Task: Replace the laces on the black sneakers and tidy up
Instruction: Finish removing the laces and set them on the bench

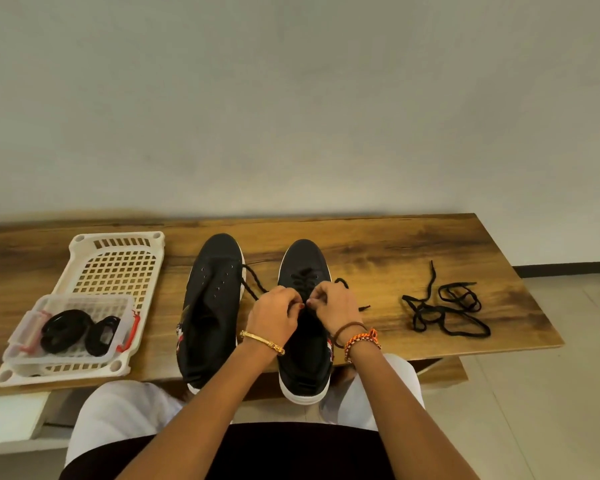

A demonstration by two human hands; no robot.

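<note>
Two black sneakers with white soles stand side by side on the wooden table (395, 251), toes pointing away from me. The left sneaker (212, 306) has bare eyelets and no lace through them. The right sneaker (303, 268) has a black lace crossed through its front eyelets. My left hand (274, 315) and my right hand (333, 304) meet over its tongue, each pinching the lace. One lace end (253, 282) trails left between the shoes, the other (362, 308) lies to the right.
A tangle of loose black laces (444, 310) lies on the table's right part. At the left sits a cream perforated tray (118, 247) holding a clear lidless box (125, 341) with coiled black laces (63, 329). My knees are under the near table edge.
</note>
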